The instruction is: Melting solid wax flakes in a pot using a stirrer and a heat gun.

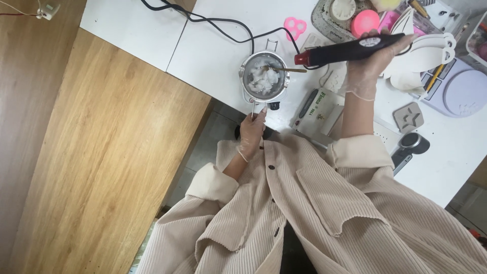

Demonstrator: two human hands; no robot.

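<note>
Gloved right hand (373, 63) around a black heat gun (350, 49), left hand (252, 133) at the metal pot (264, 77) handle on the white desk (213, 50).

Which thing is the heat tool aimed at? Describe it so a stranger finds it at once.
Start at the white table, near its front edge beside the wooden floor. There stands a small metal pot of white wax-like chunks with a stick across it; the left hand is at its handle. It is the only round metal vessel there, right at the red nozzle of the black heat tool in the right hand.

The white table (213, 56) lies open left of the pot (264, 77). To its right, a box (317, 109), moulds (421, 56) and a black cable (213, 21) crowd the way.
</note>
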